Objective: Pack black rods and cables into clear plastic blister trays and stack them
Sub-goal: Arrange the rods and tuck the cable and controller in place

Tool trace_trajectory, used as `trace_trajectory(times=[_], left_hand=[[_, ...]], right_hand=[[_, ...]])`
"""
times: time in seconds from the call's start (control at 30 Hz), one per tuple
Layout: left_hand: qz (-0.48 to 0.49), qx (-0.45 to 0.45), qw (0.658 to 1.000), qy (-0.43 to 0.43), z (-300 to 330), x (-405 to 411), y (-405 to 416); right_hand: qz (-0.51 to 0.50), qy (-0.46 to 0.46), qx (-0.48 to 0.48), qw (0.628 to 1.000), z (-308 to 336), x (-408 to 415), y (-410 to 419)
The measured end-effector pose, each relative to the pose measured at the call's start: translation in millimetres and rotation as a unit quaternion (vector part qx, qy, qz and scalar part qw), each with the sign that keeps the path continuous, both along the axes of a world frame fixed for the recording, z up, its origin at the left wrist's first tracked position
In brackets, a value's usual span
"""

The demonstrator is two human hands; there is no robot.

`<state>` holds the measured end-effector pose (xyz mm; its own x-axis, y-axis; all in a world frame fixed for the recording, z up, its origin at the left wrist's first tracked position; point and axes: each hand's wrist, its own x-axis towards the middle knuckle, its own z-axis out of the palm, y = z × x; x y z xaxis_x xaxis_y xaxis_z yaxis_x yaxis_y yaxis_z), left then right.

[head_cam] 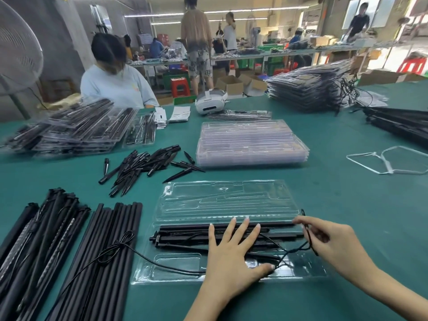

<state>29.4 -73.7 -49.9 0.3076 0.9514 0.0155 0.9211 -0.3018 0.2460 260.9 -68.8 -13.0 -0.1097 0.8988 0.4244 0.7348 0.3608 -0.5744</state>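
An open clear blister tray (222,200) lies on the green table in front of me, lid half away from me. Black rods (185,237) fill the near half. My left hand (231,253) presses flat on the rods, fingers spread. My right hand (328,239) pinches a thin black cable (294,250) at the tray's right end. The cable trails left out of the tray across a pile of loose black rods (111,242).
A stack of empty clear trays (250,144) sits behind the open one. Short black spikes (143,167) lie at centre left. Packed trays are stacked at far left (76,133) and far right (308,89). A white strap loop (391,161) lies right. A person sits opposite.
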Motion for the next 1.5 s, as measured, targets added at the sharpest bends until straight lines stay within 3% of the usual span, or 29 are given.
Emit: trace_trajectory(times=[0.1, 0.2, 0.3, 0.4, 0.5, 0.6, 0.67, 0.77, 0.93, 1.1, 1.27, 1.5], left_hand=[[0.001, -0.001, 1.0, 0.002, -0.3, 0.1, 1.1], [-0.002, 0.0, 1.0, 0.001, 0.4, 0.2, 0.8], [0.002, -0.01, 1.0, -0.019, 0.9, -0.1, 1.3], [0.006, -0.017, 1.0, -0.011, 0.7, 0.8, 3.2], [0.005, -0.017, 1.0, -0.002, 0.7, 1.3, 4.4], [0.003, -0.014, 1.0, -0.001, 0.1, 0.8, 3.6], [0.004, -0.011, 1.0, -0.004, -0.3, 1.1, 2.8], [0.006, -0.013, 1.0, -0.009, 0.3, 1.1, 2.3], [0.005, -0.009, 1.0, -0.016, 1.6, 0.9, 1.2], [-0.005, -0.016, 1.0, -0.022, 3.4, -0.9, -0.2], [-0.017, -0.009, 1.0, -0.005, 4.4, -2.7, -1.2], [-0.04, -0.048, 0.998, 0.0, 9.4, -7.0, 1.3]], right_hand=[[0.023, -0.021, -0.058, 0.998, 2.0, 0.7, -7.6], [0.049, 0.042, -0.146, 0.987, 6.7, 1.1, -19.0], [0.069, 0.056, -0.125, 0.988, 6.4, -0.6, -30.5], [0.14, -0.056, -0.065, 0.986, 5.6, -4.0, -38.0], [0.221, -0.272, 0.043, 0.936, -0.2, -1.6, -36.1], [0.256, -0.325, 0.082, 0.907, -5.6, -3.6, -34.4], [0.261, -0.308, 0.076, 0.912, -7.8, -6.1, -34.2], [0.238, -0.178, 0.044, 0.954, -8.7, -7.6, -33.2], [0.209, -0.204, 0.106, 0.951, -18.0, -14.5, -32.6], [0.135, -0.154, 0.113, 0.972, -23.9, -21.4, -33.8], [0.107, -0.016, -0.105, 0.989, -13.1, -20.2, -23.3], [0.102, -0.008, -0.151, 0.983, -6.4, -20.2, -22.1]])
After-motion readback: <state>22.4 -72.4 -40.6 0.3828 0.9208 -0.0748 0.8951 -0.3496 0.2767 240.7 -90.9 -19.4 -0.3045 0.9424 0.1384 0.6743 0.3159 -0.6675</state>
